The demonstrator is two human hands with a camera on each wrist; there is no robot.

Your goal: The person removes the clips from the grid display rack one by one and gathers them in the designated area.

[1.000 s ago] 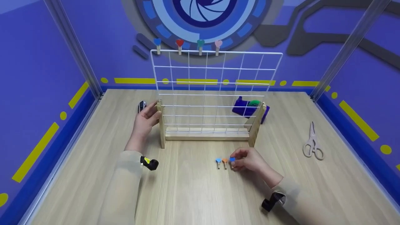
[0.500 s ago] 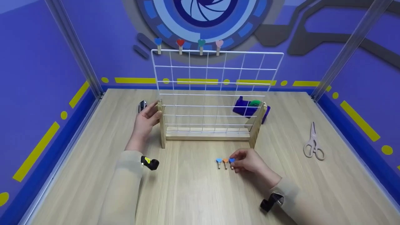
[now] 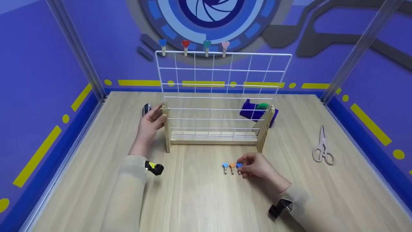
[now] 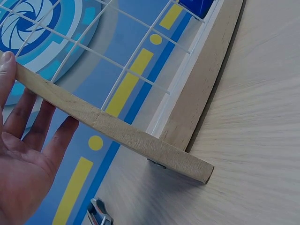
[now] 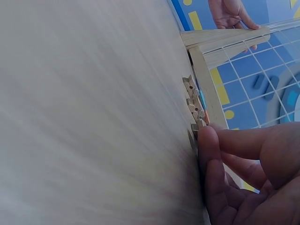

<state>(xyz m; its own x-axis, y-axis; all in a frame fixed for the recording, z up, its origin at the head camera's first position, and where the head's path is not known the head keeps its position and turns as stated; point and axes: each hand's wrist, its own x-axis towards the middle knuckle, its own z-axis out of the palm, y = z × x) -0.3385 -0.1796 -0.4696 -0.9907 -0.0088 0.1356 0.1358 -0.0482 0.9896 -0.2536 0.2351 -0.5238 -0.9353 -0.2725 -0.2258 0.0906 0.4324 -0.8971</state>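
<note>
My right hand (image 3: 256, 166) pinches a mini clothespin with a dark blue heart (image 3: 239, 165) at the tabletop, just right of two others. Those lie side by side, one with an orange heart (image 3: 232, 165) and one with a light blue heart (image 3: 225, 165). In the right wrist view, thumb and index finger hide most of the held clothespin. My left hand (image 3: 149, 125) holds the left wooden post (image 4: 98, 119) of an upright white wire grid rack (image 3: 222, 70), thumb on one side and fingers on the other. Several heart clothespins, including a red one (image 3: 185, 45), stand along its top wire.
Scissors (image 3: 323, 149) lie at the right of the wooden table (image 3: 199, 199). A purple tape dispenser (image 3: 249, 111) with green tape sits behind the rack's right post. A small dark and silver object (image 3: 146, 109) is partly hidden behind my left hand. Printed walls enclose the table.
My right hand has shifted slightly left, bringing the dark blue heart clothespin closer to the orange one. My left hand stays on the post.
</note>
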